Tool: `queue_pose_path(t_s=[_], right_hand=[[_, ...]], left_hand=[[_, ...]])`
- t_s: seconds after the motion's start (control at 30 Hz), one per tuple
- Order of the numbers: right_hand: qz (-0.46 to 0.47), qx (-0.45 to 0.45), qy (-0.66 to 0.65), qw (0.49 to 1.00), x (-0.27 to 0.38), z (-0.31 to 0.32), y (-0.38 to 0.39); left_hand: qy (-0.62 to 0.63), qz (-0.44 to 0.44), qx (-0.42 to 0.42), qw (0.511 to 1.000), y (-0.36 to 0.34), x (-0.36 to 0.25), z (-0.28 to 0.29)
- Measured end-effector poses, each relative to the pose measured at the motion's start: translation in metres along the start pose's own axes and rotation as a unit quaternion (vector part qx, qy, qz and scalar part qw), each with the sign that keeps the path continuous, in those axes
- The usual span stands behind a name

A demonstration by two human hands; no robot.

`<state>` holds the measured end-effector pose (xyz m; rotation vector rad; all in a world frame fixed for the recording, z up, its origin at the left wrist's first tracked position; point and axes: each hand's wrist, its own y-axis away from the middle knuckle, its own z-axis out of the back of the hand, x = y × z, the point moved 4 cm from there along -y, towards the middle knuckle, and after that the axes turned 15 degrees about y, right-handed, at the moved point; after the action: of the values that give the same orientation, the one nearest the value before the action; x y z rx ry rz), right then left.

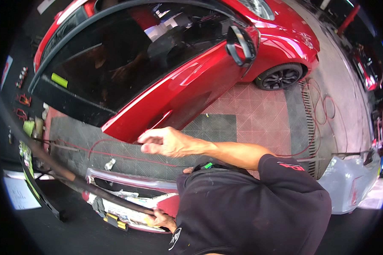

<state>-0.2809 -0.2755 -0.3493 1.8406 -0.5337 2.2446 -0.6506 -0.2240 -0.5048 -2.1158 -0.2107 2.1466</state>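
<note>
A red car with its front door [195,80] swung out fills the upper part of the head view. The door's dark window [115,68] has a small yellow-green tape piece [59,80] near its rear. My right hand [164,142] reaches across to the door's lower rear corner, fingers loosely apart and nothing visible in them; whether it touches the door I cannot tell. At the lower left, my left hand [162,219] is closed round the end of a long dark strip [110,196]. That strip slants up toward the left rim, its far part blurred.
Below the door lies a detached panel [136,182] with paper on it, beside a yellow-and-black item [115,222]. A red hose [127,155] crosses the tiled floor [259,114]. A grey bumper-like part [347,185] stands at right. The side mirror [241,44] juts out.
</note>
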Motion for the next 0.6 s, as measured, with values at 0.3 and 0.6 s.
queue_pose_path(t_s=[0.3, 0.6], right_hand=[[-0.047, -0.226, -0.371, 0.9, 0.024, 0.055, 0.039], [-0.049, -0.345, -0.41, 0.843, -0.001, 0.138, 0.037]], left_hand=[[-0.111, 0.001, 0.373, 0.921, 0.021, -0.056, -0.098], [-0.227, 0.013, 0.363, 0.904, -0.008, -0.039, -0.068]])
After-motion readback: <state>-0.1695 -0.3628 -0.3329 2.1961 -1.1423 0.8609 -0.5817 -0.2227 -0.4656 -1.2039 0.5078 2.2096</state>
